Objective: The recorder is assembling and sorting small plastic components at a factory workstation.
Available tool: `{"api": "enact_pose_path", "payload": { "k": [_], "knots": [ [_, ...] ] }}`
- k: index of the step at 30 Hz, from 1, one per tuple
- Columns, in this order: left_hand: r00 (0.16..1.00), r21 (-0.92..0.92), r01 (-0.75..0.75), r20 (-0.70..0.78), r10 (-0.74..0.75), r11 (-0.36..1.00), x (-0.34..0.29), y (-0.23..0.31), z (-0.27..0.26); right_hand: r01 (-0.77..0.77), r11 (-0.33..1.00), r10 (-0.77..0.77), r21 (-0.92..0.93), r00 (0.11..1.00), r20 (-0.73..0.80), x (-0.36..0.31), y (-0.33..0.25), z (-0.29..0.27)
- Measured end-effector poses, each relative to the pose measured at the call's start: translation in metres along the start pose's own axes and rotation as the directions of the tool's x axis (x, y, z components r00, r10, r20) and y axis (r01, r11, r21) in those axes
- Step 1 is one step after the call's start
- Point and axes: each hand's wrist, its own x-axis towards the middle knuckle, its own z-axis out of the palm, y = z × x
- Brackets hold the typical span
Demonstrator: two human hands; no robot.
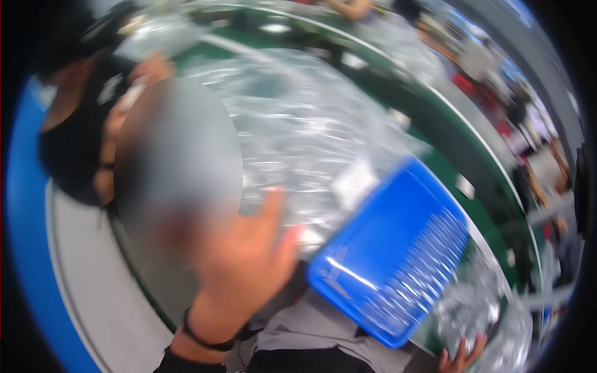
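My left hand (pixel 239 264), with a dark band at the wrist, is raised left of the blue tray. Its thumb and a finger stretch apart, and nothing shows in them; a blurred patch covers part of the hand. A blue tray (pixel 373 227) sits tilted in front of me, with a row of slim clear plastic pieces (pixel 423 273) along its right side. At the lower right edge my right hand (pixel 463 359) has its fingers spread against crumpled clear plastic bags (pixel 472 304). Only its fingers come into view.
A large heap of clear plastic bags (pixel 298 118) covers the green work surface (pixel 444 165) beyond the tray. A white piece (pixel 356 182) lies on the heap by the tray. At the left a person in a dark top (pixel 78 143) works close by. More people are across the far side.
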Motion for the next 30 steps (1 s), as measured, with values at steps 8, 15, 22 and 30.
{"api": "enact_pose_path", "payload": {
  "k": [8, 15, 22, 30],
  "knots": [
    [0.906, -0.206, -0.417, -0.011, 0.424, 0.885, -0.038, 0.027, 0.024, 0.006, 0.972, -0.051, 0.234, 0.980, 0.190, 0.120, 0.015, -0.088],
    [0.889, -0.296, -0.434, 0.013, 0.458, 0.851, -0.060, 0.031, 0.032, -0.397, 0.818, 0.200, 0.417, 0.875, 0.441, 0.318, 0.039, 0.027],
    [0.872, -0.390, -0.465, -0.045, 0.488, 0.795, -0.069, 0.036, 0.019, -0.363, 0.912, 0.171, 0.190, 0.758, 0.629, 0.301, 0.137, 0.219],
    [0.907, -0.390, -0.414, -0.108, 0.406, 0.822, -0.076, 0.029, 0.021, -0.243, 0.852, 0.064, 0.465, 0.928, 0.367, 0.311, 0.138, 0.219]
  ]
}}
